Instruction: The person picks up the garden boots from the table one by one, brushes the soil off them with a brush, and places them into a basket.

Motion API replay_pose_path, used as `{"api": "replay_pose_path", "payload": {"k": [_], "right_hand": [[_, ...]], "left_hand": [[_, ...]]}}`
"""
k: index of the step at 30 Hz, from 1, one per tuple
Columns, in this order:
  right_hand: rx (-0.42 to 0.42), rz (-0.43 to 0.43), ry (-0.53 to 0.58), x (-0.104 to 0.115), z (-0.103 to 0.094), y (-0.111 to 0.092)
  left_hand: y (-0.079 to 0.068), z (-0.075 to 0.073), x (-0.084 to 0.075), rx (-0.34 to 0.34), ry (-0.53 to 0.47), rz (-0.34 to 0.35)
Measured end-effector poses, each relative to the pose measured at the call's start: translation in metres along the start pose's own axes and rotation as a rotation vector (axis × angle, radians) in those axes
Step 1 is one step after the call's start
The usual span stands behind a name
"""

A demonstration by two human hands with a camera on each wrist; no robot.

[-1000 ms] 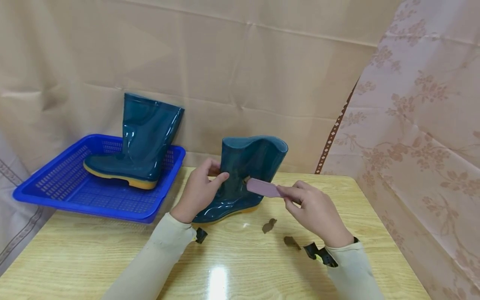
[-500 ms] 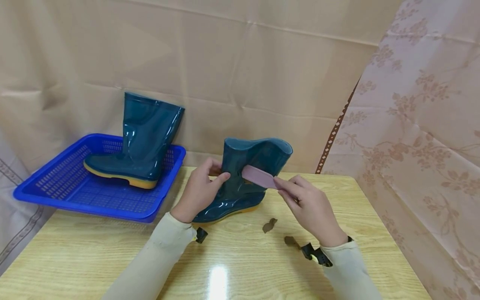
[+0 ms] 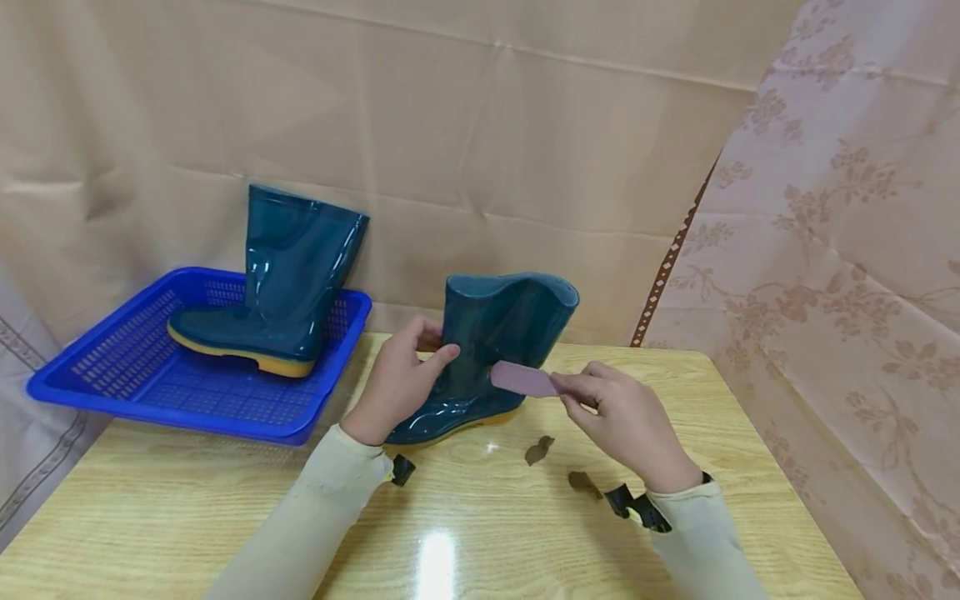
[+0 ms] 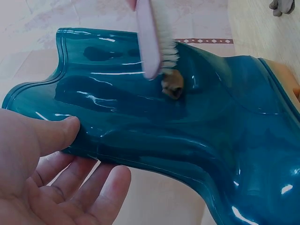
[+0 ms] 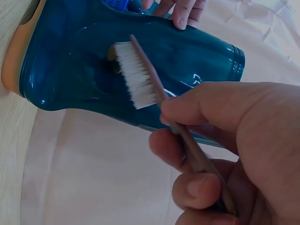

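Observation:
A dark green rain boot (image 3: 468, 367) with a yellow sole stands on the table. My left hand (image 3: 401, 375) holds the front of its shaft, thumb on the near side. In the left wrist view the fingers (image 4: 108, 192) lie around the shaft's edge. My right hand (image 3: 630, 417) pinches the handle of a pink brush (image 3: 522, 379). The brush's white bristles (image 5: 136, 75) face the boot. Against them, on the boot's side, sits a small brown clump (image 4: 172, 85); in the right wrist view the bristles partly hide it.
A matching rain boot (image 3: 288, 267) stands in a blue plastic basket (image 3: 348, 350) at the left. Two brown scraps (image 3: 538, 451) lie on the wood-grain table (image 3: 480, 517) near the right hand. A beige curtain (image 3: 562, 167) hangs behind the table.
The brush rose along the boot's side, then came back down to about its first height. The boot tilted slightly right and returned partway. The left hand stayed nearly still.

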State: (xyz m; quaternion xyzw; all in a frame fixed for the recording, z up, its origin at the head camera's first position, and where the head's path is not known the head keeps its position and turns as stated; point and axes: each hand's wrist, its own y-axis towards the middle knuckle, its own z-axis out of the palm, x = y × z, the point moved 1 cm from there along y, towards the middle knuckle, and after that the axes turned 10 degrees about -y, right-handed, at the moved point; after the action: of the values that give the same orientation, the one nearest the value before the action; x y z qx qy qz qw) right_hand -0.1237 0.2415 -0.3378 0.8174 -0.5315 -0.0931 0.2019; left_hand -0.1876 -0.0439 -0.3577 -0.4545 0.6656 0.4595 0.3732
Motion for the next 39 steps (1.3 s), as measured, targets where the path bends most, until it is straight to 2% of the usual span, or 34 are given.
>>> {"api": "replay_pose_path", "payload": {"k": [7,11,14,20,25,29,32,37,39], "right_hand": [[0.126,0.075,-0.027,-0.002,0.002,0.000],[0.162,0.091,-0.015,-0.003,0.001,0.000],[0.139,0.087,-0.007,-0.002,0.000,0.000],[0.020,0.071,0.006,-0.001,0.002,0.002],[-0.031,-0.001,0.015,0.002,0.008,0.005],[-0.042,-0.045,0.017,0.002,0.014,0.006],[0.006,-0.021,0.003,0.001,0.018,0.006],[0.193,0.070,0.001,-0.003,0.024,0.005],[0.242,0.089,0.006,-0.003,0.025,0.005]], "left_hand": [[0.001,-0.001,0.001,0.001,0.002,-0.008],[0.001,-0.001,0.002,0.001,0.005,0.000],[0.002,0.000,0.002,0.001,0.001,0.008],[0.002,0.000,0.003,-0.005,-0.012,0.019],[0.002,0.000,0.002,-0.003,-0.014,0.026],[0.001,0.000,0.001,0.000,-0.020,0.032],[0.001,0.000,0.000,0.001,-0.017,0.032],[0.001,0.000,-0.001,0.000,-0.011,0.021],[0.000,0.000,-0.001,-0.002,-0.014,0.016]]}}
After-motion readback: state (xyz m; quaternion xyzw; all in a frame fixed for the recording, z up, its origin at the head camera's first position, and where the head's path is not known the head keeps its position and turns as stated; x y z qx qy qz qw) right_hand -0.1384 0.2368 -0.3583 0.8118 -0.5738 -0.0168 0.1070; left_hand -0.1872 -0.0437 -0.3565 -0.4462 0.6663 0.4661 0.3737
